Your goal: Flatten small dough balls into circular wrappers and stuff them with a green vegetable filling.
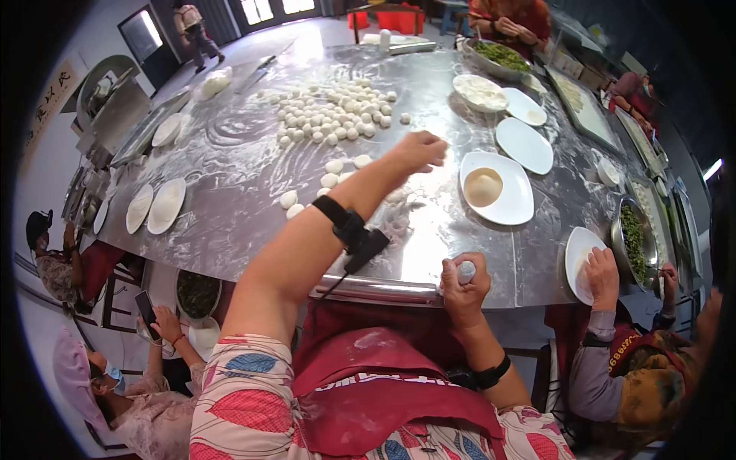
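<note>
My left hand point(420, 153) reaches out over the steel table, fingers loosely bent and apart, with nothing visible in them. Just right of it, a white plate point(515, 205) bears a thin round dough wrapper point(483, 188). My right hand point(464, 290) is wrapped round a rolling pin point(466, 271) at the table's near edge; only its pale rounded end shows. Under and beside my left forearm lie several flattened dough pieces point(289, 199), partly hidden by the arm. Farther back is a large cluster of small dough balls point(330, 111).
Flour covers much of the steel table point(230, 180). More white plates point(525, 146) stand right and left. Bowls of green filling point(498, 57) sit at the far side and at right point(632, 241). A co-worker's hand point(602, 276) touches a plate at right; another person holds a phone point(146, 314).
</note>
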### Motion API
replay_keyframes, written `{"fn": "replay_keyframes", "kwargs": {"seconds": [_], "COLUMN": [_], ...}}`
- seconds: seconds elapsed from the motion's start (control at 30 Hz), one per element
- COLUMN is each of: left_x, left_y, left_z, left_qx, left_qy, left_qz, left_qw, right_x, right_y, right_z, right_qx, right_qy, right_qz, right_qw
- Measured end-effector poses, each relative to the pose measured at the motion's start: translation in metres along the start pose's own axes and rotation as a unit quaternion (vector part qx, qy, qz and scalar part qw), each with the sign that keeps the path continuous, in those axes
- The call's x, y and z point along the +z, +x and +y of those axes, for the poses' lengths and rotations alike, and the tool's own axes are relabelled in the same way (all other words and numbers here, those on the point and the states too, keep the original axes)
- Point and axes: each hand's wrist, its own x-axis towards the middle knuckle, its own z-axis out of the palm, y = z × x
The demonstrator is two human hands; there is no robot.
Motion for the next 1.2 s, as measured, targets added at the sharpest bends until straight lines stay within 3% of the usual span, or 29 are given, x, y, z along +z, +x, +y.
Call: {"fn": "replay_keyframes", "kwargs": {"seconds": [0.07, 0.1, 0.2, 0.27, 0.37, 0.47, 0.57, 0.63, 0.67, 0.7, 0.73, 0.77, 0.9, 0.97, 1.03, 1.1, 1.2], "left_x": [-0.022, -0.028, -0.045, -0.049, -0.045, -0.048, -0.036, -0.03, -0.028, -0.022, -0.018, -0.014, -0.015, -0.016, -0.012, -0.012, -0.018], "left_y": [-0.001, -0.017, -0.035, -0.04, -0.04, -0.038, -0.064, -0.086, -0.089, -0.107, -0.116, -0.124, -0.133, -0.134, -0.136, -0.13, -0.134], "left_z": [-0.012, -0.013, -0.049, -0.055, -0.06, -0.06, -0.035, -0.036, -0.052, -0.052, -0.057, -0.06, -0.064, -0.061, -0.052, -0.055, -0.066], "left_qx": [0.008, -0.005, 0.034, 0.012, 0.087, 0.105, 0.111, 0.042, 0.014, 0.003, -0.012, -0.027, -0.002, 0.004, 0.01, -0.012, 0.009], "left_qy": [0.338, 0.48, 0.55, 0.566, 0.582, 0.549, 0.47, 0.231, 0.169, 0.195, 0.254, 0.312, 0.338, 0.334, 0.345, 0.353, 0.335], "left_qz": [0.072, 0.091, 0.096, 0.071, 0.116, 0.117, 0.097, -0.008, -0.077, -0.075, -0.068, -0.062, -0.04, -0.046, -0.064, -0.056, -0.018], "left_qw": [0.938, 0.873, 0.829, 0.821, 0.8, 0.821, 0.871, 0.972, 0.983, 0.978, 0.965, 0.948, 0.94, 0.941, 0.936, 0.934, 0.942], "right_x": [-0.001, -0.002, 0.001, 0.001, 0.001, 0.002, 0.0, -0.004, -0.003, -0.001, 0.008, 0.009, 0.014, 0.025, 0.039, 0.045, 0.03], "right_y": [0.0, 0.0, 0.003, 0.004, 0.005, 0.006, 0.005, 0.009, 0.017, 0.02, 0.017, 0.019, 0.036, 0.053, 0.074, 0.081, 0.064], "right_z": [0.0, 0.0, -0.001, 0.001, 0.001, -0.004, -0.008, 0.003, 0.005, 0.005, 0.002, -0.001, -0.004, 0.014, 0.032, 0.021, 0.025], "right_qx": [0.008, 0.002, -0.01, -0.008, 0.0, 0.016, 0.037, -0.068, -0.12, -0.172, -0.103, -0.076, 0.011, 0.021, -0.065, 0.03, -0.031], "right_qy": [0.008, 0.005, 0.001, -0.001, 0.0, 0.007, -0.003, -0.058, -0.059, -0.061, 0.04, 0.045, 0.042, 0.045, -0.018, 0.031, -0.018], "right_qz": [-0.004, -0.002, 0.002, 0.002, 0.0, -0.004, -0.005, -0.01, -0.011, -0.011, -0.009, -0.015, -0.045, -0.053, -0.042, -0.068, -0.035], "right_qw": [1.0, 1.0, 1.0, 1.0, 1.0, 1.0, 0.999, 0.996, 0.991, 0.983, 0.994, 0.996, 0.998, 0.997, 0.997, 0.997, 0.999]}}
